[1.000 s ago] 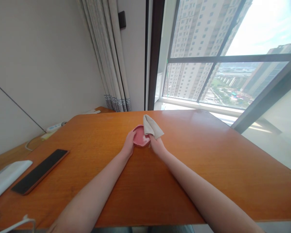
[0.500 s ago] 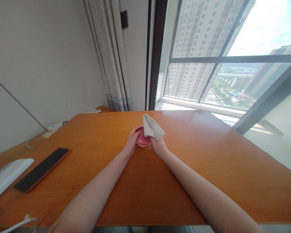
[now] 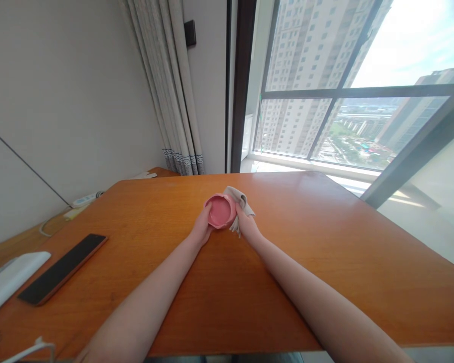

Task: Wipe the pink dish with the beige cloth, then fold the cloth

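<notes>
A small pink bowl [image 3: 220, 212] with a wavy rim is tilted so its inside faces me, above the middle of the wooden table. My left hand [image 3: 202, 225] grips its left side, thumb over the rim and fingers behind. At the bowl's right side, my right hand [image 3: 246, 224] is closed around a light grey cloth [image 3: 235, 193]. The cloth is bunched against the outer right wall, with a corner hanging below the hand. Fingers of both hands are partly hidden behind the bowl and cloth.
The wooden table [image 3: 155, 201] spreads wide around my hands. To the left lie a long dark phone-like slab [image 3: 63, 268] and a white object [image 3: 15, 275]. A power strip [image 3: 83, 200] and a white cable [image 3: 32, 349] are also on the left. A large window stands behind.
The cloth has moved from over the bowl's right rim to around its outer right side and is now bunched. The bowl's opening shows more fully.
</notes>
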